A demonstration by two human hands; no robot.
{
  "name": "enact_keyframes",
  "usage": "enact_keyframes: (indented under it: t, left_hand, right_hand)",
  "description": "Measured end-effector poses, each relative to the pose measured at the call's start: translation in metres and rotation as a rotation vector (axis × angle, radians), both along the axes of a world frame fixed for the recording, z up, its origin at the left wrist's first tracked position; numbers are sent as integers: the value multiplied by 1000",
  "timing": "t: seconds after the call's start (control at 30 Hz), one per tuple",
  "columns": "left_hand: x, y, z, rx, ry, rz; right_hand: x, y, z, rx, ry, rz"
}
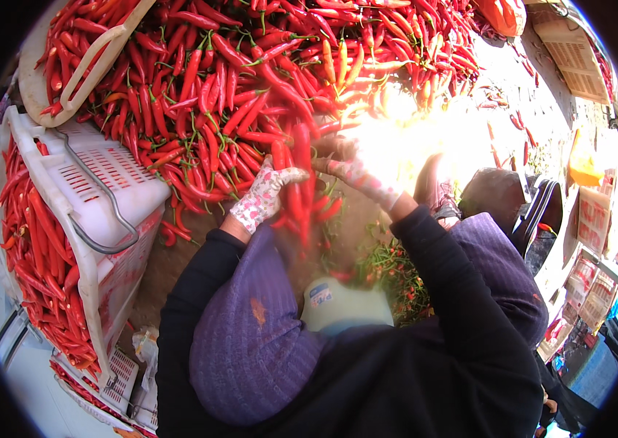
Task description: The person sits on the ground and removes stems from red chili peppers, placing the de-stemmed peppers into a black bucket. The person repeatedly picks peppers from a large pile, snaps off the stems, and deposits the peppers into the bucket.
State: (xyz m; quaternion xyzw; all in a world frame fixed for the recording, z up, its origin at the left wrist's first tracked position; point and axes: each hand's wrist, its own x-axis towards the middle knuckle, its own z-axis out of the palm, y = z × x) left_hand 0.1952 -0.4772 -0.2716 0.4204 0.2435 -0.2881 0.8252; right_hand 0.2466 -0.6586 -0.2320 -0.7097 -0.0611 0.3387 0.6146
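Observation:
My left hand (269, 191), in a white glove with a pink pattern, holds several red chili peppers (299, 186) at the near edge of a large heap of red chili peppers (205, 98). The held peppers hang downward and look blurred. My right hand (361, 172), in a similar glove, is just right of the bunch, its fingertips close to the peppers; glare washes out part of it, so I cannot tell whether it grips one. Below the hands, green pepper stems (396, 274) lie scattered on the ground, some with red bits among them.
A white plastic crate (106, 164) full of red peppers stands at the left. Above it is a cream plastic basket (35, 82) with a handle. A pale green plastic container (347, 304) sits between my knees. A dark container (492, 200) is at the right, near a shoe (444, 200).

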Motion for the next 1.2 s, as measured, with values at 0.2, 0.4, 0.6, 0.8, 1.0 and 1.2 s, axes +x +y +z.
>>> enact_keyframes:
  t: [0.2, 0.4, 0.6, 0.8, 1.0, 1.2]
  left_hand:
    - [4, 4, 13, -78, 68, -5]
    - [-6, 3, 4, -119, 88, 41]
    - [-13, 0, 6, -62, 2, 42]
    - [-8, -8, 19, -166, -274, -99]
    - [-10, 0, 29, -71, -295, -197]
    - [-12, 26, 3, 117, -233, -95]
  right_hand:
    - [5, 8, 7, -150, 30, -115]
    - [14, 29, 23, -340, -389, -165]
    - [12, 26, 20, -213, 124, -150]
    - [-9, 2, -12, 466, 439, -482]
    - [10, -80, -12, -329, 194, 121]
    - [70, -45, -11, -936, -568, 317]
